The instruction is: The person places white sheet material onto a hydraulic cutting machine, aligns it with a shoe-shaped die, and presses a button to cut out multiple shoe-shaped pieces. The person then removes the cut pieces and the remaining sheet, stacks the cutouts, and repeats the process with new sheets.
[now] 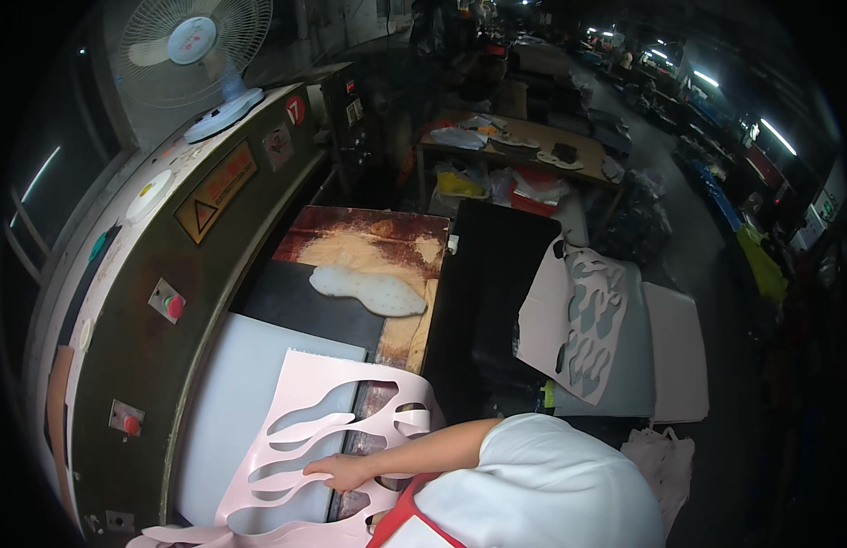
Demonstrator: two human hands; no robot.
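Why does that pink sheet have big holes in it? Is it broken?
It does look odd. The pink sheet under the person's hand is full of long, curvy holes with smooth, matching edges, so they look cut out, not torn. Another holey sheet hangs crookedly over the stack at the right. One white sole-shaped piece lies alone.

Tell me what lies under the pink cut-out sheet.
Under the pink cut-out sheet, through its holes, show a pale grey board and a rusty press bed. One hand rests on the sheet; what its solid parts cover is hidden.
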